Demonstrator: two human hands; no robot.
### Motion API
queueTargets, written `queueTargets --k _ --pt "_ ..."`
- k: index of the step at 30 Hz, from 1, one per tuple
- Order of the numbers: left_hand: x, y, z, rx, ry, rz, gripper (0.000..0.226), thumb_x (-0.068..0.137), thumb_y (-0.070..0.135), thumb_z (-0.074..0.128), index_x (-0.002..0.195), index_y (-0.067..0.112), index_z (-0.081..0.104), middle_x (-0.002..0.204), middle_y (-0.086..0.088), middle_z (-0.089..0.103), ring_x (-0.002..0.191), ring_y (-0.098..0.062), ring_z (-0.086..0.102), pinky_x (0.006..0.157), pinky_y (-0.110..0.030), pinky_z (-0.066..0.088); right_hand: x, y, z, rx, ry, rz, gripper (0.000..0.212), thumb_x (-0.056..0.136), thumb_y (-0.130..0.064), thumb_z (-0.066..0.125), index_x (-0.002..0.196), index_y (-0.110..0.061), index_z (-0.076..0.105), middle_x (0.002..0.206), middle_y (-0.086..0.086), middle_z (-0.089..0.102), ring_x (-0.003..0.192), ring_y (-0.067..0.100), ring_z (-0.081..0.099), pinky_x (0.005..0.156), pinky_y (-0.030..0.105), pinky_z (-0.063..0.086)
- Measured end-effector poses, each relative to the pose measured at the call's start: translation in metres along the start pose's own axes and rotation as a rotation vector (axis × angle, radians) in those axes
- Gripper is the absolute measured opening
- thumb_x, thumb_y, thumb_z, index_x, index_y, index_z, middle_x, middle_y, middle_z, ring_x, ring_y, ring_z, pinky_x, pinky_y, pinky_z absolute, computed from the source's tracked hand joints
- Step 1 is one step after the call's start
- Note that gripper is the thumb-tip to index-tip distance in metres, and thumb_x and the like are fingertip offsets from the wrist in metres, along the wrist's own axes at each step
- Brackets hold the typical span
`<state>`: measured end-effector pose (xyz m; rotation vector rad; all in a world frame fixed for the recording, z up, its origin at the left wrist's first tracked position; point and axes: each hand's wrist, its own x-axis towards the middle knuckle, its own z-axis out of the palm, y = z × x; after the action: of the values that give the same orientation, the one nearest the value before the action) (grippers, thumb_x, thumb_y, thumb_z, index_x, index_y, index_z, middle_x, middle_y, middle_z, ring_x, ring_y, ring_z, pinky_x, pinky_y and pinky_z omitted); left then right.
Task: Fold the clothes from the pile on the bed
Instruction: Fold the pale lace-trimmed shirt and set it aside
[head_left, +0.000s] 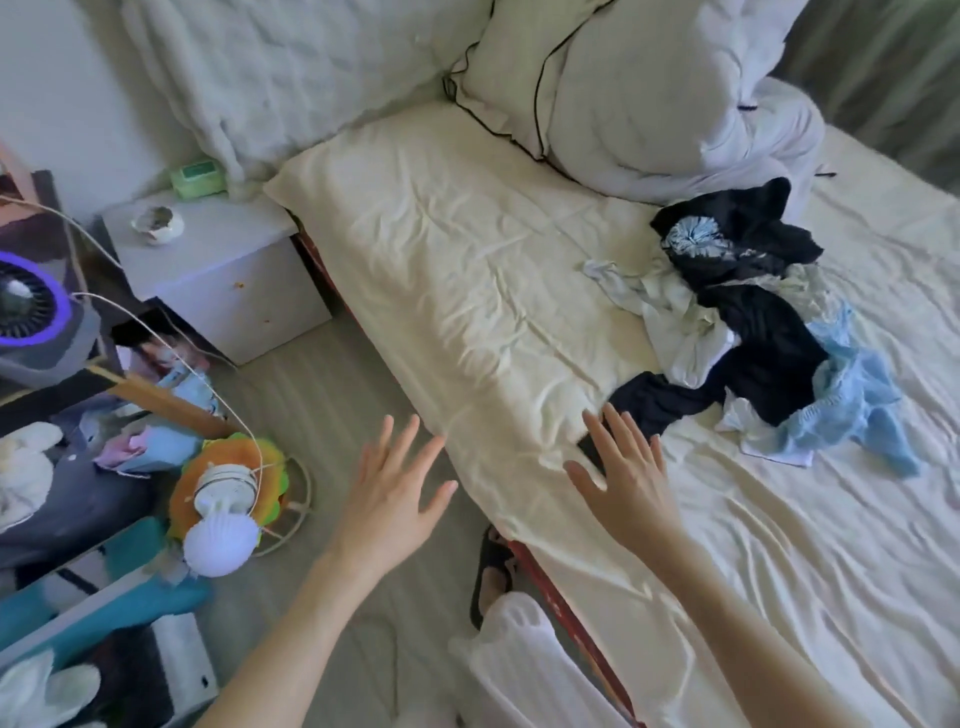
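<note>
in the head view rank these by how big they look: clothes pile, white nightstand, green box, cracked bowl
1. clothes pile
2. white nightstand, not far behind
3. green box
4. cracked bowl, close to the box in size, so that order is unsure

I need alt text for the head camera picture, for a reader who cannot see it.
Two bare, open hands reach toward a bed: the right hand above the cream sheet near a pile of dark, white and light blue clothes, the left hand over the floor beside the bed. A pillow lies at the head, and a white nightstand stands alongside.

Cream bed sheet (467, 270) under a pile (753, 322) of navy, pale-blue and white clothes.
</note>
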<state>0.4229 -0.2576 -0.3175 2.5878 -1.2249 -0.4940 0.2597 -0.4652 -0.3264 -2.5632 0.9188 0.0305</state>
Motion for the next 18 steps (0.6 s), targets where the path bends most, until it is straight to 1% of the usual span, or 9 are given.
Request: queueTargets --k 5,7,10,12,15,18 --pt "0.119 0.026 0.005 -0.004 -0.144 0.06 0.061 0.097 0.05 0.034 0.151 0.03 0.014 0.16 -0.002 -0.001 0.146 -0.024 -0.011 0.117 -0.043 0.001 0.082 0.048 -0.016 -0.051 -0.01 0.093 0.064 0.094 -0.047 0.046 0.15 -0.024 0.023 0.158 0.003 0.017 0.147 0.022 0.008 0.118 0.044 0.0" --pt "0.154 0.037 0.015 -0.048 -0.193 0.065 0.06 0.097 0.047 0.036 0.15 0.029 0.015 0.16 -0.001 -0.001 0.146 -0.024 -0.009 0.117 -0.043 0.002 0.109 0.069 -0.02 -0.096 -0.036 0.117 0.063 0.095 -0.046 0.045 0.15 -0.024 0.023 0.158 0.003 0.019 0.147 0.022 0.009 0.117 0.044 0.001" --pt "0.2 0.045 0.04 -0.085 -0.291 0.085 0.06 0.097 0.045 0.038 0.15 0.029 0.016 0.16 -0.001 0.001 0.146 -0.024 -0.008 0.117 -0.043 0.005 0.144 0.107 -0.019 -0.245 -0.121 0.085 0.061 0.096 -0.044 0.043 0.15 -0.023 0.024 0.156 0.002 0.023 0.145 0.021 0.014 0.118 0.042 0.007" --pt "0.232 0.044 0.06 -0.06 -0.351 0.106 0.06 0.097 0.045 0.038 0.15 0.029 0.014 0.16 -0.001 -0.001 0.146 -0.023 -0.009 0.117 -0.043 0.005 0.168 0.138 -0.017 -0.329 -0.152 0.09 0.057 0.097 -0.042 0.043 0.148 -0.021 0.028 0.153 0.002 0.03 0.143 0.02 0.02 0.116 0.04 0.01" --pt "0.28 0.038 0.093 0.029 -0.43 0.135 0.061 0.098 0.043 0.036 0.151 0.029 0.008 0.159 -0.003 -0.004 0.146 -0.025 -0.009 0.117 -0.042 0.004 0.208 0.183 -0.013 -0.375 -0.151 0.177 0.047 0.097 -0.033 0.046 0.141 -0.016 0.039 0.144 0.002 0.04 0.136 0.02 0.032 0.113 0.038 0.017" --pt "0.327 0.035 0.139 0.099 -0.505 0.125 0.061 0.1 0.04 0.033 0.151 0.028 0.003 0.159 -0.003 -0.007 0.146 -0.024 -0.009 0.116 -0.041 0.004 0.253 0.232 -0.002 -0.401 -0.118 0.298 0.046 0.096 -0.027 0.047 0.14 -0.012 0.04 0.142 0.007 0.043 0.134 0.025 0.035 0.113 0.039 0.022"
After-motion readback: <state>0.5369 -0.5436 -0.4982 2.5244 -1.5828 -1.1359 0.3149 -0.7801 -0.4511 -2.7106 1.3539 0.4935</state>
